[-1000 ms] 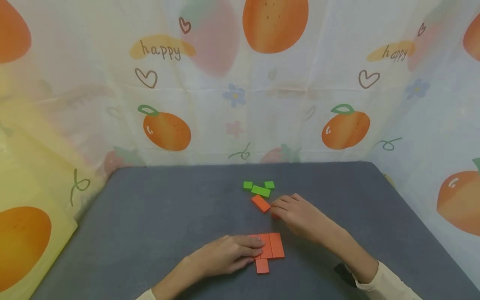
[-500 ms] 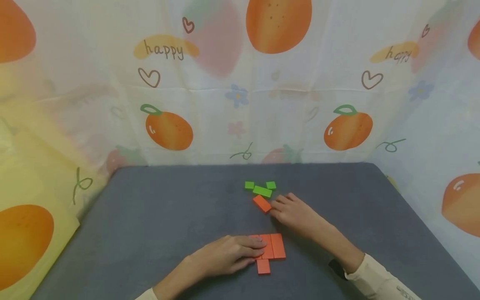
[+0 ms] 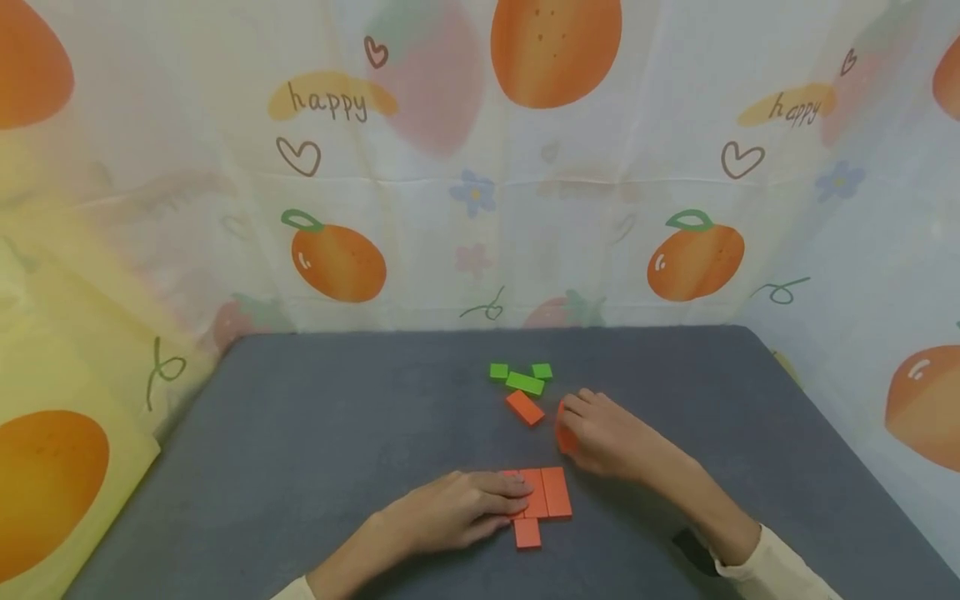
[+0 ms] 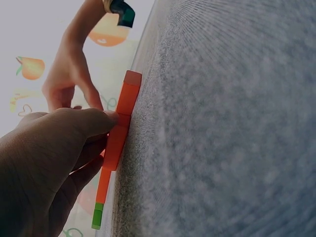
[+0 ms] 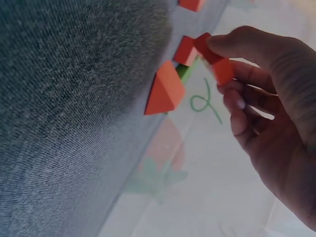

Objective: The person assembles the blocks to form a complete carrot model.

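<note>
My left hand [image 3: 457, 510] rests its fingers on a flat group of orange blocks [image 3: 556, 492] laid side by side, covering the group's left part. A small square orange block [image 3: 527, 533] sits against the near side. In the left wrist view my left thumb lies on the orange blocks [image 4: 118, 140]. My right hand [image 3: 611, 437] pinches an orange block [image 5: 223, 70] between thumb and fingers, above the table in the right wrist view. An orange triangular block [image 5: 165, 91] shows beyond it there. A loose orange block [image 3: 524, 408] lies left of my right fingers.
Two small green blocks [image 3: 499, 372] and a longer green block [image 3: 525, 383] lie farther back on the grey table [image 3: 337, 400]. A cloth printed with fruit [image 3: 480, 217] hangs behind the table and along its sides.
My right hand has drawn back to the right from the loose orange block, and orange now shows at its fingers. My left hand stays on the group of blocks.
</note>
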`<action>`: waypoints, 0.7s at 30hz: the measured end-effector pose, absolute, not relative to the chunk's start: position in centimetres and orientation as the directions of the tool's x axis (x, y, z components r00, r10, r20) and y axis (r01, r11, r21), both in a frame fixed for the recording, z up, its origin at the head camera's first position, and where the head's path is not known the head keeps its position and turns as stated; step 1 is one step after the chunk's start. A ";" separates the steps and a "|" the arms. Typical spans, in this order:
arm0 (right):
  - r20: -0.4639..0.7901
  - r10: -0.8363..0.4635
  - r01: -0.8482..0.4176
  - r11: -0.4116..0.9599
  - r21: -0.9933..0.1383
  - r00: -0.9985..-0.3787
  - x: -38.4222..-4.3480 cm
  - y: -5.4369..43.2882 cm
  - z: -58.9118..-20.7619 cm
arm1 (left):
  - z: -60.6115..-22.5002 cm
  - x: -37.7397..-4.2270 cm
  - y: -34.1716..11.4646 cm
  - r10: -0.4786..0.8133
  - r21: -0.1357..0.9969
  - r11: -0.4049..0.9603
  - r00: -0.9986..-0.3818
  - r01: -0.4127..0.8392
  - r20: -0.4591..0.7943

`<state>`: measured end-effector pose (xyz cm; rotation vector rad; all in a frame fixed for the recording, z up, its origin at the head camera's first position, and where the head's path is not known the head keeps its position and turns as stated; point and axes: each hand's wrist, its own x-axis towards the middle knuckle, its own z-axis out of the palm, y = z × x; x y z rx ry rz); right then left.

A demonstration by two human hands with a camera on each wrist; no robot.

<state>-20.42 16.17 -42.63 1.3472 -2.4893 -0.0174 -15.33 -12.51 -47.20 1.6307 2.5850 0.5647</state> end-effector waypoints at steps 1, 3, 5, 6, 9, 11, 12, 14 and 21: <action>0.252 -0.814 -0.818 0.562 0.119 -0.523 -20.2 16.4 -42.4 | -47.2 -15.3 -12.5 0.879 0.322 0.382 -0.448 0.866 0.164; 0.229 -0.807 -0.820 0.570 0.059 -0.545 -19.6 16.7 -42.1 | -47.3 -15.4 -12.5 0.880 0.325 0.377 -0.445 0.867 0.168; 0.204 -0.801 -0.818 0.576 0.002 -0.563 -19.1 17.0 -41.7 | -47.3 -15.4 -12.5 0.880 0.334 0.373 -0.444 0.866 0.169; 0.190 -0.797 -0.815 0.580 -0.022 -0.573 -18.9 17.1 -41.6 | -47.4 -15.4 -12.5 0.879 0.340 0.373 -0.446 0.863 0.167; 0.165 -0.791 -0.808 0.583 -0.087 -0.589 -18.1 17.1 -41.3 | -47.4 -15.3 -12.5 0.877 0.351 0.380 -0.454 0.856 0.158; 0.156 -0.794 -0.809 0.573 -0.131 -0.588 -17.4 16.9 -41.3 | -47.4 -15.3 -12.5 0.875 0.351 0.386 -0.459 0.853 0.154; 0.151 -0.798 -0.811 0.565 -0.150 -0.583 -17.1 16.9 -41.2 | -47.4 -15.3 -12.5 0.874 0.352 0.387 -0.461 0.852 0.152; 0.147 -0.810 -0.820 0.541 -0.187 -0.568 -16.3 16.7 -41.3 | -47.3 -15.3 -12.5 0.875 0.352 0.386 -0.459 0.853 0.153; 0.151 -0.864 -0.873 0.455 -0.176 -0.480 -14.1 16.0 -42.5 | -47.3 -15.3 -12.6 0.877 0.349 0.381 -0.455 0.856 0.157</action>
